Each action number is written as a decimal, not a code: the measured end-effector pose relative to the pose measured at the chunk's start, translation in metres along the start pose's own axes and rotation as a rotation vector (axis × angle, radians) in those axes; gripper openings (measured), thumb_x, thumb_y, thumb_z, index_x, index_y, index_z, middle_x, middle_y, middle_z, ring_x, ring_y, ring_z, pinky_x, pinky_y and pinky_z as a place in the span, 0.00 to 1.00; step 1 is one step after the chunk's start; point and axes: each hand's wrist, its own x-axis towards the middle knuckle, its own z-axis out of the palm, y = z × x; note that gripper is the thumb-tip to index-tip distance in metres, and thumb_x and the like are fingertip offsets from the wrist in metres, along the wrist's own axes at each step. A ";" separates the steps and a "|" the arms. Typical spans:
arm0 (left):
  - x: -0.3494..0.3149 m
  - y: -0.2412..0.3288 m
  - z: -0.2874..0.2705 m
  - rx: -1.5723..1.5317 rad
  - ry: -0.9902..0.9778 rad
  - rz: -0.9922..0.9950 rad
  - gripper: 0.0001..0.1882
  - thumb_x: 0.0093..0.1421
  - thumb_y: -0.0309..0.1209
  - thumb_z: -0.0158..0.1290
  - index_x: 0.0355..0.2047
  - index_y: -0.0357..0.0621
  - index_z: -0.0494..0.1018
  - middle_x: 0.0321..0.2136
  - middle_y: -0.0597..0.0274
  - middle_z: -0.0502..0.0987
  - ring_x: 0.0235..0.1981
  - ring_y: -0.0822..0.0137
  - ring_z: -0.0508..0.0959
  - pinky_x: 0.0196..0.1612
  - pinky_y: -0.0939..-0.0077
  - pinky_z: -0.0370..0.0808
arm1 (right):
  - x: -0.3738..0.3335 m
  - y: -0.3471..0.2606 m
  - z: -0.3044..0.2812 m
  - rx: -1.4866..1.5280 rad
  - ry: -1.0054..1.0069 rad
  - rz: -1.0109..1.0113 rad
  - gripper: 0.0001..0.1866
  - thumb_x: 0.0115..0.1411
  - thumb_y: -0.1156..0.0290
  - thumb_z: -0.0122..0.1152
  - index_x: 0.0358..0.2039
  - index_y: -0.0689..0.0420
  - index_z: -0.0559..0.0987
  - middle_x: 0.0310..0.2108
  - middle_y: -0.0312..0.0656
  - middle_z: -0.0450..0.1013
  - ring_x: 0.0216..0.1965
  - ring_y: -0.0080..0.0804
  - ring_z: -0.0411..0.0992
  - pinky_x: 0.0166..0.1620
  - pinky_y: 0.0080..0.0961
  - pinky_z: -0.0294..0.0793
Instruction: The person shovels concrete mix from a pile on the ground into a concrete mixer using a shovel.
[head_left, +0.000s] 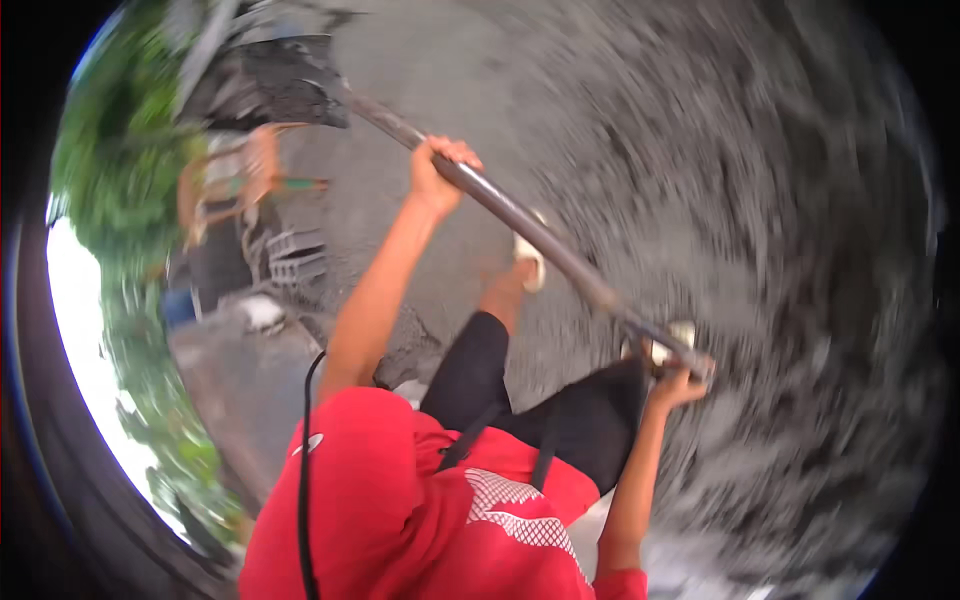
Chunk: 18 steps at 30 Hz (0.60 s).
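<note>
A long-handled shovel [540, 240] crosses in front of me, slanting from the far left down to the near right. My left hand [440, 172] is wrapped round the upper part of its shaft. At the near end, my right hand [680, 386] is closed round the grip. The dark shovel blade [315, 85] is off to the far left and blurred; dark grey material lies at it, and I cannot tell how much the blade carries. Below the shaft is wet-looking grey ground [430, 70], which looks like mortar or sand.
Dark, rough grey material [800, 250] spreads over the right, smeared by motion. To the left are an orange-brown chair [262, 165], a grey hollow block [297, 258], a blue container [180, 307] and a flat grey slab [240, 365]. Green plants [120, 170] line the left edge.
</note>
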 end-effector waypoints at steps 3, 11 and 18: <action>-0.126 0.171 0.004 -0.229 -0.205 0.377 0.11 0.45 0.30 0.46 0.12 0.50 0.56 0.13 0.69 0.57 0.18 0.73 0.62 0.30 0.75 0.65 | -0.015 -0.123 0.073 0.450 -0.363 -0.090 0.17 0.46 0.65 0.65 0.27 0.60 0.68 0.24 0.41 0.70 0.25 0.28 0.69 0.30 0.26 0.71; -0.481 0.355 -0.091 -0.503 -0.193 1.190 0.10 0.49 0.34 0.51 0.22 0.42 0.64 0.17 0.69 0.63 0.17 0.76 0.66 0.23 0.82 0.66 | -0.189 -0.427 0.167 0.641 -1.483 -1.034 0.10 0.39 0.74 0.62 0.22 0.61 0.71 0.25 0.44 0.69 0.29 0.41 0.70 0.34 0.32 0.69; -0.526 0.263 -0.250 -0.704 0.067 1.435 0.21 0.50 0.47 0.50 0.13 0.44 0.65 0.11 0.66 0.64 0.15 0.71 0.67 0.22 0.76 0.68 | -0.250 -0.452 0.182 0.539 -1.793 -1.370 0.13 0.31 0.76 0.62 0.22 0.56 0.72 0.26 0.39 0.68 0.33 0.39 0.68 0.41 0.36 0.65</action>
